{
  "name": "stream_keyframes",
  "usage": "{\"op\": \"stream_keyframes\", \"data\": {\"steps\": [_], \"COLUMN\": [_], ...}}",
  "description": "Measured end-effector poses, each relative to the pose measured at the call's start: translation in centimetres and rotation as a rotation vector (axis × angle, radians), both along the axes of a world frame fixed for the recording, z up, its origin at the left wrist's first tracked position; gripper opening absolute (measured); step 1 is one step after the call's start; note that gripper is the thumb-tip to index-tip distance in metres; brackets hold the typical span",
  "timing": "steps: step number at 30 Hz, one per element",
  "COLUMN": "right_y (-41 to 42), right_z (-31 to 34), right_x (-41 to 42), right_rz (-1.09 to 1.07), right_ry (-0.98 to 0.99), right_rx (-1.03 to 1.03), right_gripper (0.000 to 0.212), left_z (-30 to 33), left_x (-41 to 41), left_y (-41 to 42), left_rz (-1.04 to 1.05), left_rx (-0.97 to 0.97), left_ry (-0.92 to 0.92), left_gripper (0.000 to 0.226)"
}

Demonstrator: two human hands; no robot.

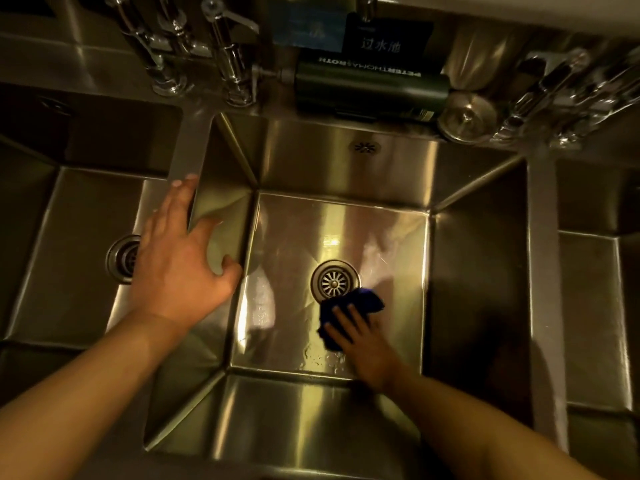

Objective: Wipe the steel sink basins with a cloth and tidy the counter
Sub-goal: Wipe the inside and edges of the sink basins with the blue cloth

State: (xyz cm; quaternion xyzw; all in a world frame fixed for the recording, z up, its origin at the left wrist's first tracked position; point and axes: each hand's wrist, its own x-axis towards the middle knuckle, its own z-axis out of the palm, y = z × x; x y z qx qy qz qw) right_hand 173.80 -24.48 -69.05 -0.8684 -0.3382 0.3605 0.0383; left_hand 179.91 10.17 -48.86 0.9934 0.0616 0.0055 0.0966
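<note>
The dark blue cloth (349, 311) lies bunched on the floor of the middle basin (284, 237), lower centre of the frame, just below and right of the round drain (335, 280), which its upper edge touches. The right hand (363, 344) presses down on it with fingers spread flat, pinning it rather than gripping, which suits scrubbing the steel. Water beads and streaks gleam beside the hand near the basin's front edge, so this patch looks like work in progress.

The left hand (180, 261), at centre left, rests open and holding nothing on the divider (188, 157) between the middle and left basin (79, 244), probably bracing the lean. Along the top edge, taps (228, 64), a dark green bottle (370, 88) lying on its side and a loose steel strainer (465, 119) await tidying.
</note>
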Motion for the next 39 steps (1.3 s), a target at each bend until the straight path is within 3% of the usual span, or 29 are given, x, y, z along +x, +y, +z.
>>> {"op": "stream_keyframes", "data": {"steps": [3,6,11,16,20,22,26,32,34,39], "right_y": [4.5,10.5,16.0,7.5,-1.5,-4.3,-5.9,-4.0,-1.7,6.8], "right_z": [-0.5,-0.7,-0.8,-0.8,0.5,1.0,1.8,1.3,0.9,-0.2], "right_x": [-1.0,-0.6,-0.6,-1.2,0.0,1.2,4.5,13.2,15.8,16.9], "right_rz": [0.173,0.384,0.399,0.483,0.509,0.423,-0.113,-0.5,-0.602,-0.595], "right_ry": [0.025,0.016,-0.017,-0.001,0.004,-0.01,-0.021,-0.188,-0.165,-0.171], "right_rx": [0.083,0.142,0.168,0.16,0.02,-0.101,-0.321,-0.225,-0.158,-0.036], "right_gripper": [0.09,0.072,0.055,0.062,0.067,0.071,0.082,0.068,0.074,0.073], "left_z": [0.0,0.0,-0.1,0.1,0.3,0.3,0.3,0.4,0.4,0.2], "left_x": [0.1,0.3,0.1,-0.1,-0.1,-0.2,-0.3,-0.3,-0.2,-0.2], "left_y": [0.0,0.0,0.0,0.0,0.1,0.1,0.0,0.0,0.0,0.0], "left_rz": [-0.001,-0.003,0.01,0.003,-0.017,-0.031,-0.036,-0.039,-0.043,-0.015], "left_rx": [-0.003,-0.006,-0.024,-0.019,-0.043,-0.053,-0.066,-0.071,-0.061,-0.072], "left_ry": [-0.004,0.005,0.012,0.031,0.01,0.003,-0.025,-0.025,-0.02,-0.027], "left_gripper": [0.064,0.062,0.059,0.057,0.059,0.059,0.06,0.057,0.058,0.059]}}
